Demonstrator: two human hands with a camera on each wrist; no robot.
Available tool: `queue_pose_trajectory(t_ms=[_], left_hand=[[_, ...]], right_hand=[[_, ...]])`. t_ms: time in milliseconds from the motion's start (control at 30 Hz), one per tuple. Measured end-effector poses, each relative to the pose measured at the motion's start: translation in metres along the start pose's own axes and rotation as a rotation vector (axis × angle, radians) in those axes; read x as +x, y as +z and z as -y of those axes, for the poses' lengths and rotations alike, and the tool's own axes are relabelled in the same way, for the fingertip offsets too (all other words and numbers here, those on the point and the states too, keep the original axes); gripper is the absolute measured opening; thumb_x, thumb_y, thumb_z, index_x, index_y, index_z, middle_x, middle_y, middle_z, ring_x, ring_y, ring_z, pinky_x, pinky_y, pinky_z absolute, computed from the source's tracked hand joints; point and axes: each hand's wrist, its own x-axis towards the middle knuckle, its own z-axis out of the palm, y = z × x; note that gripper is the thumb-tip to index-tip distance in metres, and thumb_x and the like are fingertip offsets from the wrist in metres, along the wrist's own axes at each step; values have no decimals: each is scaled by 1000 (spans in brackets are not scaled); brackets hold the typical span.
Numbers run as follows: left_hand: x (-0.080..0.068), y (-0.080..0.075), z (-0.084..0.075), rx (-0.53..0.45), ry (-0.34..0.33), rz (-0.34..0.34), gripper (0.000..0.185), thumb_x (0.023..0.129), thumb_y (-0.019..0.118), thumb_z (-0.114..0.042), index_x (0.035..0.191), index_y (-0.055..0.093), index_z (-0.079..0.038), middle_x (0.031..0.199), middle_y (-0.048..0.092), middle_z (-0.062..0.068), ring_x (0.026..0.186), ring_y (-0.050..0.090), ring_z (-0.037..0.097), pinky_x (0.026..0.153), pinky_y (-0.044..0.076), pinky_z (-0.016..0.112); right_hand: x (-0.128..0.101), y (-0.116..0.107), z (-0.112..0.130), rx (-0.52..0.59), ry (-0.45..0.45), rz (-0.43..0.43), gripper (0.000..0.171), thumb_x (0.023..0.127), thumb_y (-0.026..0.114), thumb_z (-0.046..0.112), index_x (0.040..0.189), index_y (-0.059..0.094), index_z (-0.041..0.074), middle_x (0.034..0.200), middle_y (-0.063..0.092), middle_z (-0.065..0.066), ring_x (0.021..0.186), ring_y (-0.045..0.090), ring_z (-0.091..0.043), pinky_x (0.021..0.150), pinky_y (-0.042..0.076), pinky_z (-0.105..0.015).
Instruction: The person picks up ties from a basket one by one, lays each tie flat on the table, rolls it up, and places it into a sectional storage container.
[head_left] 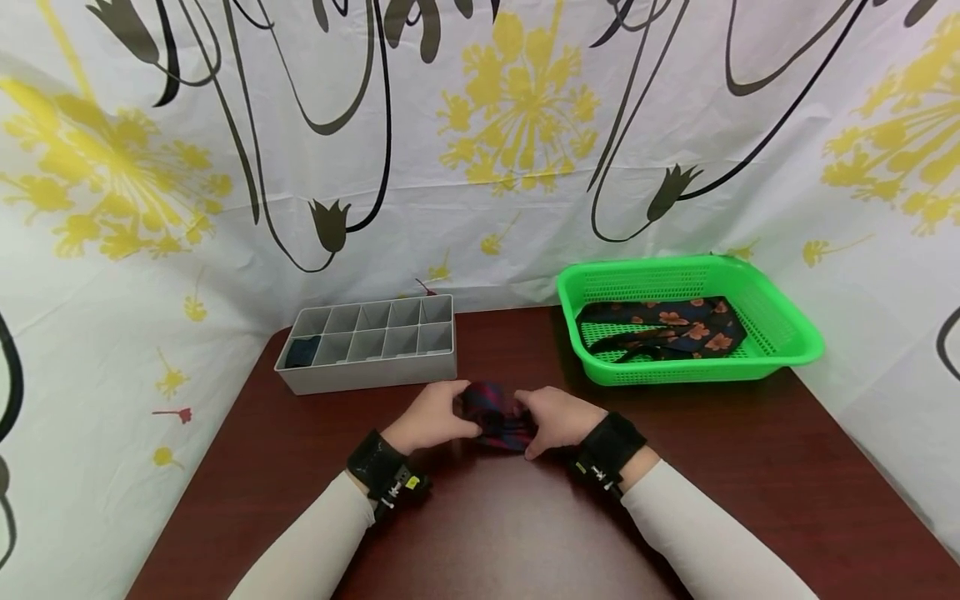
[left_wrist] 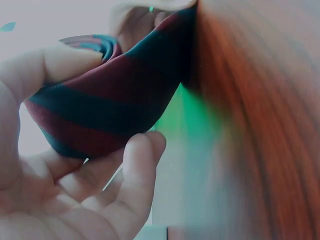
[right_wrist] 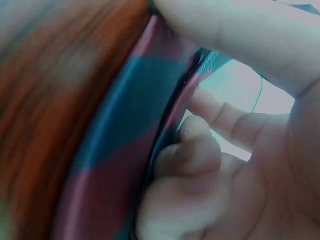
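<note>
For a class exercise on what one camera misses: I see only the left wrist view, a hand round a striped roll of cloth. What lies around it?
Observer: The head view shows both hands, left hand and right hand, holding the rolled tie just above a dark wooden table.
Operator: Anything behind them?
Observer: A grey divided box stands to the left, with something dark in its front left compartment.
Operator: And that green blur?
Observer: A green basket to the right, holding a dark flowered tie.
</note>
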Motion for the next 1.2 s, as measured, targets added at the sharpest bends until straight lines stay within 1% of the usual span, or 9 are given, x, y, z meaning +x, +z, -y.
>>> queue_pose_trajectory(t_ms=[133,267,433,600,733,833,1000,1100,1200], left_hand=[[0,-5,4,-31,2,28,41,76,87,-17,114,73,-15,97,75,-3,91,72,14,82,56,29],[1,-6,6,-63,36,80,41,76,89,-19,114,73,-16,96,74,-5,87,69,12,80,55,26],[3,-6,8,-90,73,154,46,75,92,-18,116,74,-16,99,73,-4,84,65,9,79,55,24],[4,-3,11,-22,66,155,43,74,93,-21,113,74,-18,94,72,-7,81,64,7,77,55,25],[4,-1,12,31,47,119,40,74,92,-21,109,74,-18,90,71,-8,77,63,7,75,54,26],[3,-1,11,71,26,92,38,73,91,-22,107,74,-17,87,70,-8,78,62,8,75,54,26],[3,-3,11,89,-9,94,38,73,90,-21,106,74,-15,86,70,-7,79,62,9,73,54,27],[3,-4,12,95,-12,108,39,73,90,-22,108,74,-14,86,70,-7,78,62,10,73,54,27],[3,-4,12,100,-25,110,40,73,90,-23,109,74,-14,86,70,-7,78,62,10,73,53,27]], right_hand=[[1,0,-2,-105,22,-37,67,69,100,34,122,68,11,108,68,0,97,63,-15,88,56,-37],[0,0,-2,-182,54,-75,70,66,101,41,122,71,12,107,64,-1,94,60,-18,84,56,-37],[0,0,-1,-200,48,-95,57,65,102,39,107,70,16,99,61,1,89,58,-20,80,54,-39],[1,-2,2,-194,31,-93,54,66,102,33,104,66,17,93,66,4,88,62,-15,80,56,-38],[0,-4,-3,-159,16,-71,46,69,100,30,99,67,19,89,67,6,82,62,-13,76,55,-35],[-2,-12,-14,-100,10,-23,40,73,97,29,99,69,19,86,66,8,78,58,-10,74,52,-32],[-12,-31,-35,16,27,65,21,88,85,30,87,68,17,74,55,9,67,49,-10,67,42,-28],[-18,-38,-47,68,64,88,22,95,77,25,79,65,18,67,50,10,60,45,-9,64,40,-28],[-21,-43,-55,97,105,104,25,95,77,20,74,63,18,64,49,10,57,44,-9,62,40,-28]])
